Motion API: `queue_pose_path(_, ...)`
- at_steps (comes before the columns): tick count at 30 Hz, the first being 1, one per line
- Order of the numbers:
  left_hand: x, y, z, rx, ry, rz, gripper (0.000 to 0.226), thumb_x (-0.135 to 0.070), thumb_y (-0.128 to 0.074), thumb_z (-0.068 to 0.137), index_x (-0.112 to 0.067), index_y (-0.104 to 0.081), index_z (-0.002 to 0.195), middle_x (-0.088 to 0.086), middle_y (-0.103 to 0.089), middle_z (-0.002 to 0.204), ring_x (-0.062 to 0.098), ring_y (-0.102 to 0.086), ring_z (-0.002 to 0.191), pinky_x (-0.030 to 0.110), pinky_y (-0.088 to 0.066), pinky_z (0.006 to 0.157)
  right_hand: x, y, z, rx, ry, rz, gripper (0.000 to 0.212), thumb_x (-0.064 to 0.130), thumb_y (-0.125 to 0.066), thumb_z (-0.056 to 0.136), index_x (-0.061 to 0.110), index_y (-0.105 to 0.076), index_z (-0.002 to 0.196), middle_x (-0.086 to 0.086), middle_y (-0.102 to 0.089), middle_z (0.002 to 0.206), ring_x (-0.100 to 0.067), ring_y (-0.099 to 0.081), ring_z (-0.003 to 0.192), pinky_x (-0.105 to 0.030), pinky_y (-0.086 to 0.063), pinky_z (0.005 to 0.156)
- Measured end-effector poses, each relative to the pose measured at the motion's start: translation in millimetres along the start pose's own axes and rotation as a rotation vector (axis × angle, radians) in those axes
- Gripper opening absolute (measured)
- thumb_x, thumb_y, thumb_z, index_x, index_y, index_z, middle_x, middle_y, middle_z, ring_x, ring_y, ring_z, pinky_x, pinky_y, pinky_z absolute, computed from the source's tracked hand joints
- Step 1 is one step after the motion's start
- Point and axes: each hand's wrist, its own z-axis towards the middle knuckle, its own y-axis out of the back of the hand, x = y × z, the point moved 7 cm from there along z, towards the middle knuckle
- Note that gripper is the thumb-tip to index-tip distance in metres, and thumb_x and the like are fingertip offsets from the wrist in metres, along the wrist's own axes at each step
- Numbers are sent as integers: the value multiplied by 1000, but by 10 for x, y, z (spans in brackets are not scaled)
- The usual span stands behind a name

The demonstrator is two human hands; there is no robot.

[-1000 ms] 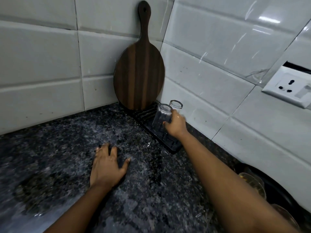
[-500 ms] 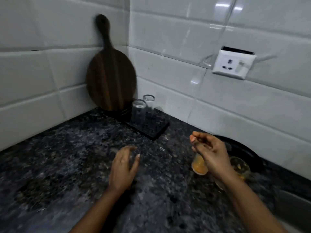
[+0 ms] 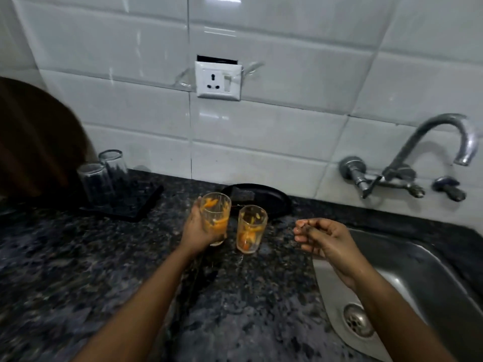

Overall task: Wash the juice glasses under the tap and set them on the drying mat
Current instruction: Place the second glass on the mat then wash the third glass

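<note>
Here, on speckled granite counter (image 3: 78, 270), left hand (image 3: 198, 228) grips soiled glass (image 3: 215, 215); right hand (image 3: 326, 239) loosely curled, empty.

We note a dark speckled table (image 3: 78, 270) carrying a drying mat (image 3: 130, 207), a black dish (image 3: 271, 197) and one smeared glass (image 3: 251, 228).

Standing upright in the grip of the left hand (image 3: 199, 229): a dirty juice glass (image 3: 216, 216), clear, smeared orange inside. Sitting upright on the tabletop (image 3: 130, 270) just right of that hand, between both hands: a second dirty glass (image 3: 251, 229), orange pulp pooling at its bottom. Resting upside down, side by side and well left of the left hand: two clean glasses (image 3: 103, 176) on the black drying mat (image 3: 141, 205). Curving over the sink (image 3: 431, 270) beyond the right hand (image 3: 326, 239): the metal tap (image 3: 428, 142).
</note>
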Motion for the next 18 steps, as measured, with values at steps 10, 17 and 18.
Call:
queue_pose_path(10,-58,17,-629,-412,83,-68,72,-16,-89,51,-10,-56,115,14,-58,118,32,-55,109,36,-46,88,-324,629,176,143,-16,-27,11,13,-57,90,12,-68,90,-10,-70,86,-17,-64,76,-28,-49,70)
queue_pose_path(17,-983,-612,-1270,-259,-58,-240,66,-40,-77,40,-46,-48,99,2,-61,111,16,-60,100,32,-52,83,-381,1458,412,115,76,-159,20,6,-47,95,11,-65,87,-8,-67,81,-19,-61,75,-25,-47,66)
queue_pose_path(18,-1142,-799,-1286,-195,-61,-281,69,-37,-79,40,-43,-49,102,-1,-62,109,13,-62,98,29,-52,83,-367,1588,438,93,98,-191,18,7,-48,94,10,-64,87,-8,-66,80,-21,-61,76,-27,-48,67)
